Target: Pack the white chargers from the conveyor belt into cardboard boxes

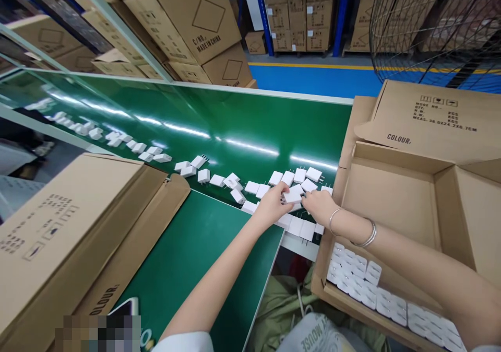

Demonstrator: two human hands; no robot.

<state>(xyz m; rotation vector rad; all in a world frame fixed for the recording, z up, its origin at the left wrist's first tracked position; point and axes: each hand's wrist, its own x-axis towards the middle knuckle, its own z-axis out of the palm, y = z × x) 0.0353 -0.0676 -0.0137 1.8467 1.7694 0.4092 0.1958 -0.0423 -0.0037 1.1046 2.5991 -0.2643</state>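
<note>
A white plug charger (293, 194) is gripped by my left hand (273, 204), thumb and fingers closed around its body. My right hand (319, 207) is curled in at the right end of that same charger, its fingertips closed by the prongs. Around both hands lie several more white chargers (287, 178), some with metal prongs showing. A row of chargers (307, 230) lines the near edge of the green conveyor belt (250, 117), just below my hands. Beneath my right forearm, a cardboard box (395, 190) holds several chargers (354, 273) packed upright along its near side.
Loose chargers (113, 138) trail along the belt to the far left. A second carton (70, 221) lies on the green side table (176, 258), near a phone (127, 310). Stacked cartons (199, 20) stand behind the belt; a wire fan cage (426, 33) is at back right.
</note>
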